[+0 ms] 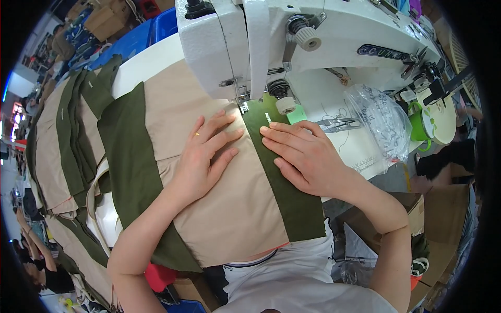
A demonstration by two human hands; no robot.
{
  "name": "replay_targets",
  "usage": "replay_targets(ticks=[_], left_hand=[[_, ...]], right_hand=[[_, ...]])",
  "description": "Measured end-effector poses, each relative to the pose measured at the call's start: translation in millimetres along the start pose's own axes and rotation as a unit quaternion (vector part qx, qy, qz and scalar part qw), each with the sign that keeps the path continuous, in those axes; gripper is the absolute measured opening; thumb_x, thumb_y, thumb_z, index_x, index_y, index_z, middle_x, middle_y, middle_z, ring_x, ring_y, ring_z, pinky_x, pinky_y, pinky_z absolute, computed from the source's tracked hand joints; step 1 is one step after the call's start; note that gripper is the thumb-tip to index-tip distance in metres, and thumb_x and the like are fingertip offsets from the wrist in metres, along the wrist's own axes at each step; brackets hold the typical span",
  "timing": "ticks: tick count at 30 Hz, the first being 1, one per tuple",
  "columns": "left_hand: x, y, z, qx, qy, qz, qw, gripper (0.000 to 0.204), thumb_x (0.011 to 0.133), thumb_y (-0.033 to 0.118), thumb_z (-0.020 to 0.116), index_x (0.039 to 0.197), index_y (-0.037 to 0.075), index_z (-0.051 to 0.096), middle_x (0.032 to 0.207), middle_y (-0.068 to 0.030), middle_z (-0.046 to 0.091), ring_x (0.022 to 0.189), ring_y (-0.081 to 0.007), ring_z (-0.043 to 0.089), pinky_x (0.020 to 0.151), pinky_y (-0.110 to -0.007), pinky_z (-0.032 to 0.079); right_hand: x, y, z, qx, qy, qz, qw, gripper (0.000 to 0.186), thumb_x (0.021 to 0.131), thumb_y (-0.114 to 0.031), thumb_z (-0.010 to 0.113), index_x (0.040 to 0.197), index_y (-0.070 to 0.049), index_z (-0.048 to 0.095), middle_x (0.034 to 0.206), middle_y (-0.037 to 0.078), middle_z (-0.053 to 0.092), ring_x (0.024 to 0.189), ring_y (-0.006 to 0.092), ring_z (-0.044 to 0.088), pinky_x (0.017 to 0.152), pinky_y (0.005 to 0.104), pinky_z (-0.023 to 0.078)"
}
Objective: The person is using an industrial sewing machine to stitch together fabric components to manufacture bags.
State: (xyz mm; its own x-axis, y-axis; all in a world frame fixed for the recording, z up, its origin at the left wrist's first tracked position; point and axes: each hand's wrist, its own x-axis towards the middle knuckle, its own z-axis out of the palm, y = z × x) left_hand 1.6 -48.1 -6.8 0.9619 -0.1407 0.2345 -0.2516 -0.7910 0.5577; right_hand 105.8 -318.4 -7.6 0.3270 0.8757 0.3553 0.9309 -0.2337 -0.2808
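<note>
A beige fabric panel (229, 203) with olive green side bands (292, 214) lies under the white sewing machine (209, 47), its far end at the presser foot (243, 107). My left hand (206, 156) rests on the beige fabric just short of the foot, fingers bent slightly and spread, a ring on one finger. My right hand (302, 156) lies on the right green band, fingertips beside a small white label (267, 118), fingers extended. Neither hand grips anything. A green pad (296, 113) sits right of the foot.
Stacked beige and green pieces (68, 135) cover the left side. Snips (336, 124), a plastic bag (376, 125) and a green mug (420, 125) stand right of the needle. Blue bins (164, 26) sit behind. Cardboard boxes (446, 224) are lower right. A co-worker (44, 268) is at far left.
</note>
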Motion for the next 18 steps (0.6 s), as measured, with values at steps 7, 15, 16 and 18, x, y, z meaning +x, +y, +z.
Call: replay_targets(ticks=[7, 15, 16, 18], left_hand=[[7.2, -8.3, -3.9, -0.002, 0.001, 0.004, 1.000, 0.034, 0.105, 0.014, 0.069, 0.138, 0.010, 0.072, 0.156, -0.0129, 0.058, 0.156, -0.0354, 0.045, 0.131, -0.059, 0.026], [14.1, -12.3, -8.2, -0.003, -0.003, 0.005, 1.000, 0.032, 0.106, 0.016, 0.067, 0.138, 0.009, 0.071, 0.155, -0.0123, 0.058, 0.156, -0.0346, 0.045, 0.131, -0.058, 0.026], [14.3, -13.4, -7.7, -0.002, -0.004, 0.006, 1.000, 0.032, 0.106, 0.016, 0.067, 0.138, 0.009, 0.071, 0.155, -0.0123, 0.058, 0.156, -0.0346, 0.045, 0.131, -0.058, 0.026], [15.3, -16.5, -6.3, 0.000, 0.010, 0.009, 1.000, 0.032, 0.106, 0.016, 0.067, 0.137, 0.009, 0.071, 0.154, -0.0118, 0.058, 0.152, -0.0335, 0.049, 0.131, -0.058, 0.026]], right_hand=[[7.1, 4.5, 0.7, -0.033, 0.009, -0.008, 0.999, 0.040, 0.102, -0.020, 0.067, 0.138, -0.003, 0.071, 0.151, 0.008, 0.066, 0.143, 0.0217, 0.057, 0.120, 0.0470, 0.040], [11.9, 9.4, 2.4, -0.025, -0.001, -0.001, 1.000, 0.044, 0.103, -0.019, 0.065, 0.144, -0.004, 0.067, 0.156, 0.008, 0.063, 0.147, 0.0225, 0.056, 0.119, 0.0491, 0.038], [12.6, 10.1, 3.1, -0.025, 0.004, -0.001, 1.000, 0.043, 0.103, -0.019, 0.065, 0.144, -0.004, 0.067, 0.156, 0.007, 0.064, 0.145, 0.0225, 0.058, 0.119, 0.0491, 0.038], [15.3, 11.1, 3.6, -0.024, 0.010, 0.000, 1.000, 0.043, 0.103, -0.019, 0.065, 0.144, -0.004, 0.067, 0.155, 0.007, 0.064, 0.143, 0.0225, 0.059, 0.119, 0.0491, 0.038]])
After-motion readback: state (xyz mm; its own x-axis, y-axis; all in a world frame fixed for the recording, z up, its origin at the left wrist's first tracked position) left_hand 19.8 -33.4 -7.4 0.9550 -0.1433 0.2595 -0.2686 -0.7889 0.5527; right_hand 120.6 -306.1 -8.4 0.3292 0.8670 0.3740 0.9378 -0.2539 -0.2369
